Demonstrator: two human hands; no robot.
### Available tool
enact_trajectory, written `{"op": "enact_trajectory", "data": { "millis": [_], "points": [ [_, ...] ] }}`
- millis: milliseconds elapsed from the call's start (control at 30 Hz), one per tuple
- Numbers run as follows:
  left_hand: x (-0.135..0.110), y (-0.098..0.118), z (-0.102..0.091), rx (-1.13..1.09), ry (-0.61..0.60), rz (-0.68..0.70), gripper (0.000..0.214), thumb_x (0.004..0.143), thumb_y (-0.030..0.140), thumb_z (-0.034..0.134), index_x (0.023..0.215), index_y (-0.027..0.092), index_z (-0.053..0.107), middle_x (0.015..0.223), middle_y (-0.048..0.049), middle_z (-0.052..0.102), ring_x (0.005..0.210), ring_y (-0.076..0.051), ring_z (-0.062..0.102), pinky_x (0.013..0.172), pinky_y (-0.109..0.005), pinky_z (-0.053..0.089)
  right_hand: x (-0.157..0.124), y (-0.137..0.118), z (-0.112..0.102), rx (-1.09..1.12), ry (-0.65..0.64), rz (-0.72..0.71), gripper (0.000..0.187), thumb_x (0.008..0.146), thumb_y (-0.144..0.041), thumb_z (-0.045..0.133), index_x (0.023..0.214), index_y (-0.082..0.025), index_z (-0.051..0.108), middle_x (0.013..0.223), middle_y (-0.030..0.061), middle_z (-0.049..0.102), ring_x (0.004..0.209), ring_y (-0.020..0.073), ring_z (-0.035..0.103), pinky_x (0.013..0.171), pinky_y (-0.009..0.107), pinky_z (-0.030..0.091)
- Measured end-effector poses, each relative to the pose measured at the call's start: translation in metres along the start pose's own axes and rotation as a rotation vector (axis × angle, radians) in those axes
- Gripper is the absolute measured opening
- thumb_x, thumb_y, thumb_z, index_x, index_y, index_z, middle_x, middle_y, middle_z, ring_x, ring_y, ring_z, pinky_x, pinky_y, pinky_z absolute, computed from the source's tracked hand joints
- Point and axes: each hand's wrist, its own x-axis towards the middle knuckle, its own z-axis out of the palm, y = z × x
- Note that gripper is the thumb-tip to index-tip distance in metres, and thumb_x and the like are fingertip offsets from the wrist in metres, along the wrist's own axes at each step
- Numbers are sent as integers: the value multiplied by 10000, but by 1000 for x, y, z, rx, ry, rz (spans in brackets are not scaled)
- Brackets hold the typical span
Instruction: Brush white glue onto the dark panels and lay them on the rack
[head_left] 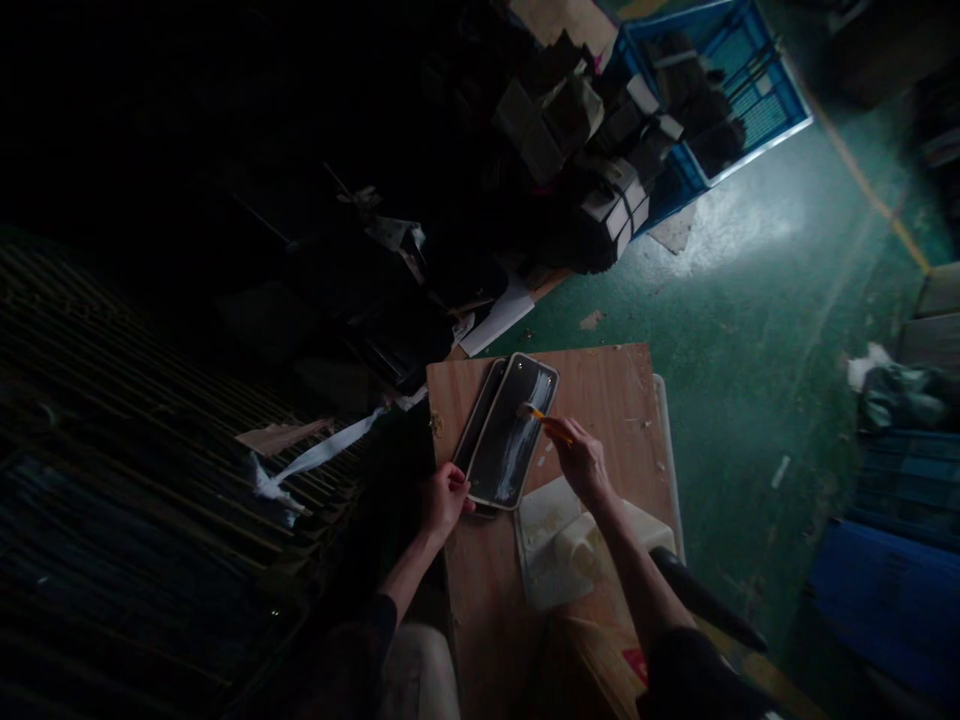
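A dark rectangular panel with a pale rim and rounded corners lies on a wooden board, with whitish streaks smeared along its right side. Under it, a second similar panel sticks out on the left. My left hand pinches the upper panel's lower left corner. In my right hand is a brush with a yellow-orange handle; its tip meets the panel near the streaks. Close below my right hand stands an off-white plastic container on a stained pale sheet.
The wooden board serves as the work surface. Beyond it, a blue crate and bundled dark pieces rest on the green floor. Slatted racks fill the dark left side. Blue bins stand at right.
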Motion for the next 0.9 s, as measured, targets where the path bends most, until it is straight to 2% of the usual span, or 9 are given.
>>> {"op": "enact_trajectory", "data": {
  "millis": [133,267,367,467,533,600,700,800,900],
  "points": [
    [1,-3,1,38,8,-9,143,788,93,579,749,184,476,500,69,556,404,-153,628,378,-166,435,32,3,5,-132,169,-56,282,982,-327,430,1160,-240,630,1035,48,673,831,145,655,682,222,452],
    [0,-2,2,12,7,-21,147,810,77,549,750,181,466,507,69,547,399,-151,622,385,-177,449,38,-1,21,-291,149,-75,272,976,-272,441,1173,-251,627,1107,45,671,826,151,647,640,229,421],
    [0,-1,2,-2,21,-26,149,801,71,566,753,177,472,523,70,546,389,-148,614,381,-180,448,12,-11,32,-347,35,-119,285,975,-249,431,1198,-250,609,1099,53,676,788,155,630,643,247,423],
    [1,-2,2,8,21,-23,151,789,66,568,746,176,474,520,71,540,383,-145,608,365,-170,426,-34,-25,35,-292,-132,-197,317,977,-213,405,1240,-255,577,1056,57,684,797,162,626,691,258,448],
    [1,-3,1,-4,10,-17,153,780,76,575,738,178,468,516,69,540,386,-142,608,370,-168,428,-59,-33,31,-199,-245,-182,326,977,-204,399,1247,-267,571,1009,44,687,776,150,636,658,241,451],
    [1,-3,1,-9,5,-8,147,775,88,578,737,178,468,514,65,543,392,-145,611,375,-170,432,-67,-37,22,-82,-291,-111,299,982,-235,406,1217,-274,587,958,25,684,739,129,645,616,216,446],
    [-1,-2,0,12,12,4,118,784,94,565,751,173,485,528,62,552,413,-146,626,388,-168,445,-40,-35,6,-19,-149,-41,260,983,-309,430,1155,-257,618,956,26,677,742,116,651,614,200,442],
    [-2,0,-1,47,12,-5,120,786,81,567,756,170,492,540,61,561,429,-143,638,400,-161,456,7,-26,1,-143,38,-81,260,978,-314,447,1147,-235,627,1029,46,676,800,127,649,620,204,426],
    [-1,0,-1,49,8,-28,137,786,70,578,755,170,490,535,65,562,420,-142,635,399,-160,457,32,-21,13,-277,48,-137,253,975,-261,446,1157,-240,620,1052,36,676,777,128,629,595,218,399]
  ]
}}
